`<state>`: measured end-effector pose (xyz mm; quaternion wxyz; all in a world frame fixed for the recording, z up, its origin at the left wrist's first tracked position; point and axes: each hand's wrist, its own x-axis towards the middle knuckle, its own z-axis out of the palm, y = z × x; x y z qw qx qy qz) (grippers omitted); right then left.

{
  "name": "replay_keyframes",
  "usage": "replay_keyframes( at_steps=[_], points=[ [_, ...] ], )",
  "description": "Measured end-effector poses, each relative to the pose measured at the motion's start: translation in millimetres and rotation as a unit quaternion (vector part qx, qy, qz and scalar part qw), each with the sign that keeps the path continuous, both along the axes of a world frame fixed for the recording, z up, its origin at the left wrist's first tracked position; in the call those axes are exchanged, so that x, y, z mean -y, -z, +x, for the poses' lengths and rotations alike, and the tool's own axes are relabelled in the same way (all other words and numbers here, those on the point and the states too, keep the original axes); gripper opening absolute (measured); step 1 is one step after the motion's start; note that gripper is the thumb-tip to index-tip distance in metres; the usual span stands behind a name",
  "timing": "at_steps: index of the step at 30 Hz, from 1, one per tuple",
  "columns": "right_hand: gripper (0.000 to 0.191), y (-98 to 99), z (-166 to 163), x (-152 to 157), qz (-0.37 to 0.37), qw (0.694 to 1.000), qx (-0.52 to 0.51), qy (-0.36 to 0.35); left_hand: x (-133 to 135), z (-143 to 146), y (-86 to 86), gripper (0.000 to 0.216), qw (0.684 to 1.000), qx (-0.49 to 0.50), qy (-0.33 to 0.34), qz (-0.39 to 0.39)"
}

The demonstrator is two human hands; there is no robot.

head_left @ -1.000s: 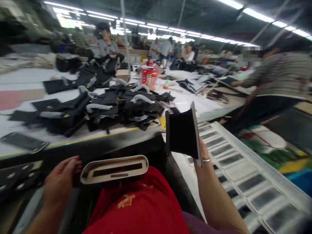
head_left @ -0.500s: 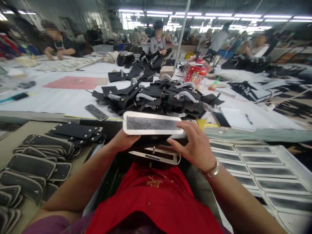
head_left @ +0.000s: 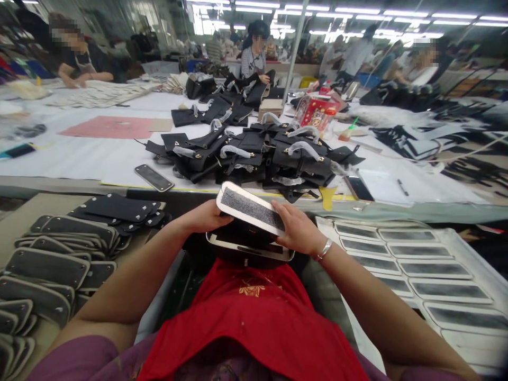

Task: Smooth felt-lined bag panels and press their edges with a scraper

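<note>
"Long ceiling lights (head_left: 254, 10) are strung above a wide, white-covered desk (head_left: 99, 159), and its middle is covered by a heap of black bags (head_left: 246, 140) with wrapped handles. How are the arms posed?"

"Both are bent inward from the sides, so that the two hands are brought together in front of the red apron (head_left: 254, 307). The right wrist is ringed by a silver bracelet (head_left: 325, 247)."

"And what is held?"

"A white-rimmed piece (head_left: 252, 207), black-sided, with a speckled grey strip on its upper face. It is gripped at both ends, just short of the desk's near edge, and is tilted down toward the right."

"Is either grip released?"

"Neither. One end is clasped by the left grip (head_left: 205, 216), the thumb laid along the lower side; the other fingers are mostly hidden. The opposite end is pinched by the right grip (head_left: 299, 230), with fingertips rested on the upper face and the thumb tucked beneath."

"What is seen below it?"

"An open black case (head_left: 254, 259) with a pale lining, partly covered by the held piece; whether the two are touching cannot be told."

"And at the sides?"

"Dark studded plates (head_left: 47, 264) are stacked on the left, and strip-marked panels (head_left: 434, 270) are laid in rows on the right."
</note>
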<state>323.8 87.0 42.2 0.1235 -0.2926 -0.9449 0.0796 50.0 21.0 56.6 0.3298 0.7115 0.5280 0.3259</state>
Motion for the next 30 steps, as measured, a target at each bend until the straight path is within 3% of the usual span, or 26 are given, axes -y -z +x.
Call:
replay_keyframes(
  at_steps=[4,7,12,16,20,25,30],
  points=[
    [0.085,6.7,13.4,6.8,0.058,0.995,0.062,0.06,6.1,-8.5,15.8,0.033,0.998,-0.039,-0.033,-0.026],
    [0.083,12.7,19.0,14.5,0.095,0.988,0.085,0.083,16.1,-18.1,33.6,0.042,0.991,0.069,-0.115,-0.007],
    [0.081,23.3,6.0,23.9,0.109,0.988,0.104,0.037,36.2,-25.3,72.5,0.045,0.912,0.282,-0.298,-0.016],
    [0.077,27.2,-8.2,22.8,0.12,0.986,0.118,-0.015,47.6,-18.4,94.1,0.047,0.867,0.353,-0.347,-0.052],
    [0.065,29.4,-13.2,18.9,0.124,0.978,0.144,-0.086,50.0,-6.9,104.7,0.053,0.889,0.315,-0.324,-0.071],
    [0.066,29.0,-13.9,22.6,0.116,0.971,0.174,-0.117,44.9,2.1,112.6,0.053,0.929,0.161,-0.318,-0.101],
    [0.069,27.2,-24.5,28.1,0.101,0.964,0.211,-0.124,42.1,-1.5,106.0,0.062,0.95,0.011,-0.3,-0.088]
  ],
)
